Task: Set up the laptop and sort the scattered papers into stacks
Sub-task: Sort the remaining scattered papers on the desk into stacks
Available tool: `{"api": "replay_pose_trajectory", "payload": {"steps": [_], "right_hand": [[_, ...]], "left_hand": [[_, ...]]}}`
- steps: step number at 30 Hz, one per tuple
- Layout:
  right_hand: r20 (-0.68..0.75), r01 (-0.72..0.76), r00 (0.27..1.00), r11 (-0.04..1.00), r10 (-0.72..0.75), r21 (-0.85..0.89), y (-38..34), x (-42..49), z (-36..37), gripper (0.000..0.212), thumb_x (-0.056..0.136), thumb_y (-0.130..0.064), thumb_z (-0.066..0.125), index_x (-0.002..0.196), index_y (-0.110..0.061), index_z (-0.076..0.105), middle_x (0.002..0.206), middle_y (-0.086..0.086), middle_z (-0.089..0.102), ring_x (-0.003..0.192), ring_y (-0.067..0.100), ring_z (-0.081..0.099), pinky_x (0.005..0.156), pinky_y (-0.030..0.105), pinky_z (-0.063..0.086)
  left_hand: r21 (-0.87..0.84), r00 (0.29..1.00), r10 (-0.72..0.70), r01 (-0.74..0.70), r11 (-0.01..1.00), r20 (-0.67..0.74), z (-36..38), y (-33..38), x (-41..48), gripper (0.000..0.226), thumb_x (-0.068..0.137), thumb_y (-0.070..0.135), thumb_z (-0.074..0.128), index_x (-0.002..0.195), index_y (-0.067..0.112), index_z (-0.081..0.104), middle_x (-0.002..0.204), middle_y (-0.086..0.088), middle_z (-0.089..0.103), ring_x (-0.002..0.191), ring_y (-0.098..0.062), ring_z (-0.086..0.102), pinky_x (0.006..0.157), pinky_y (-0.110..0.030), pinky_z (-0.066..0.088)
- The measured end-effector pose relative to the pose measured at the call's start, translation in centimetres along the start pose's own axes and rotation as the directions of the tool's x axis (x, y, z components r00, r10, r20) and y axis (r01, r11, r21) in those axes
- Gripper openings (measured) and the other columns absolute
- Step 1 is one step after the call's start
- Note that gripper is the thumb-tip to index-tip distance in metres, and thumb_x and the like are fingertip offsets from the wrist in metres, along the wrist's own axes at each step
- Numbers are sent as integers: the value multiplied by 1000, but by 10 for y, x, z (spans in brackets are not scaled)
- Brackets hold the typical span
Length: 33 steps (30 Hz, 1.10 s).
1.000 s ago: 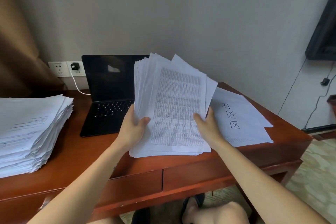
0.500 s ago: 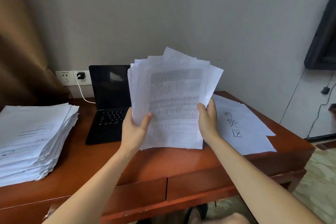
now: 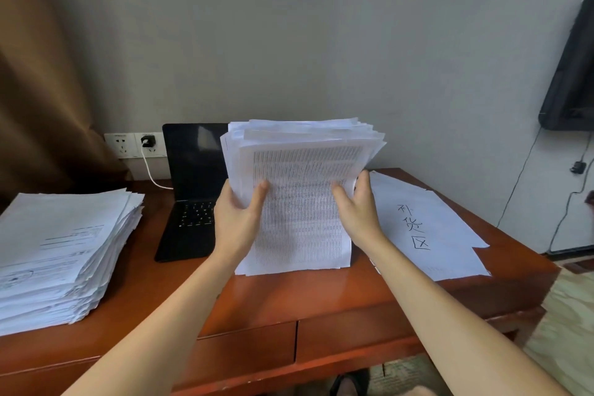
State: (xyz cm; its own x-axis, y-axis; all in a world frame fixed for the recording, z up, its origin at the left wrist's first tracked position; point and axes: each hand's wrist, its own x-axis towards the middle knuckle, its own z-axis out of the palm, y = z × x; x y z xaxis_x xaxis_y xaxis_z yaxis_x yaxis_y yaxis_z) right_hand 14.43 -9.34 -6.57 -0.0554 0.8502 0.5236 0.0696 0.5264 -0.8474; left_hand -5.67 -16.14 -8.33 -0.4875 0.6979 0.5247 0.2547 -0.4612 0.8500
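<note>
A thick bundle of white printed sheets [image 3: 299, 219] stands on its bottom edge near the middle of the reddish-brown wooden table [image 3: 321, 296], just in front of the open black laptop [image 3: 193, 170] at the back edge. The left hand [image 3: 236, 225] grips the bundle's left side, thumb across the front page. The right hand [image 3: 358, 209] clasps the right side the same way, so 2 hands are clamped on 1 bundle.

The top edges are ragged and fan toward the right, so the bundle looks not yet squared. The main risk, as I judge it, is a loosened grip during tapping: inner sheets could slide out and spill toward the front edge, or onto the white sheets with black handwritten characters [image 3: 427, 228] at the right end. Tipping the bundle backward could knock the laptop's screen. The tall stack of white papers [image 3: 64, 244] at the left edge sits unevenly and might shed sheets if the table is jolted.
</note>
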Motion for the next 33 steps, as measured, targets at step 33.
{"api": "replay_pose_trajectory", "payload": {"steps": [33], "right_hand": [[63, -188, 980, 982, 188, 3, 53, -31, -50, 24, 105, -14, 51, 123, -23, 64, 115, -11, 72, 105, 2, 67, 84, 18, 55]], "left_hand": [[158, 901, -225, 177, 971, 372, 24, -52, -29, 54, 102, 7, 60, 147, 34, 48, 136, 15, 64, 128, -7, 60, 110, -37, 47]]}}
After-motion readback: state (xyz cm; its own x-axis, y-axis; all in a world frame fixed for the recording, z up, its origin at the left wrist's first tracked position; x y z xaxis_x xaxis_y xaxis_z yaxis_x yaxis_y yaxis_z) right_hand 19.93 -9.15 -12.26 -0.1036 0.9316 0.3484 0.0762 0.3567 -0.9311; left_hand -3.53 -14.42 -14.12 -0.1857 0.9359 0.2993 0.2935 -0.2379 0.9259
